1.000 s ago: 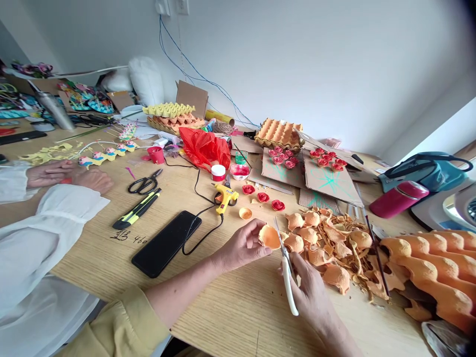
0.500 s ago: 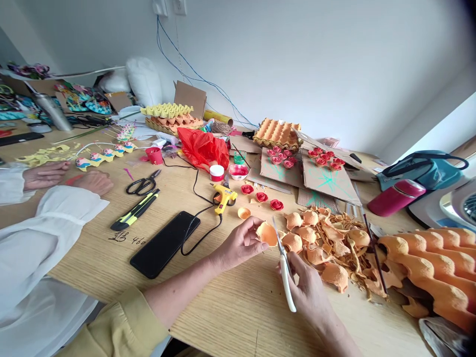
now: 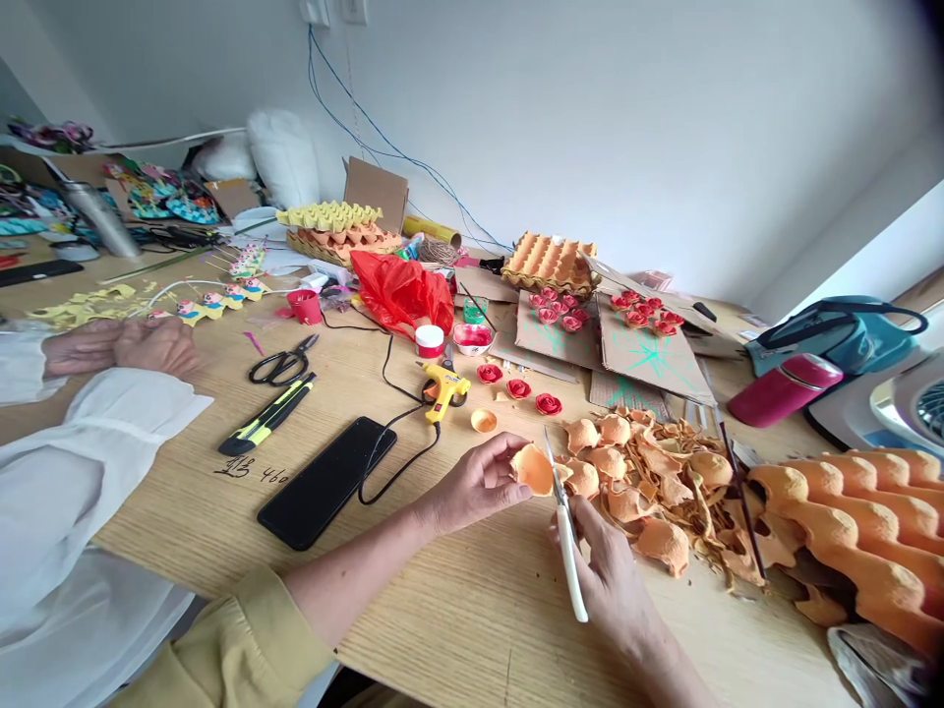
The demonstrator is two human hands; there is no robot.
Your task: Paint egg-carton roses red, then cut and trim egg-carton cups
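Note:
Between the fingers and thumb of my left hand is an orange egg-carton cup, its hollow side facing me. My right hand grips white-handled scissors, whose blades reach up to the cup's right edge. Just beyond the blades lie several cut egg-carton cups beside a heap of orange trimmings. A smaller trimmed cup rests on the table above my left hand.
A yellow glue gun, a black phone, a utility knife and black scissors lie to the left. Red paper roses sit behind. Orange egg trays stand at right. Another person's hands rest at far left.
The cup in my left hand has turned slightly, and the scissor blades now meet its right edge. The other person's hands have come together.

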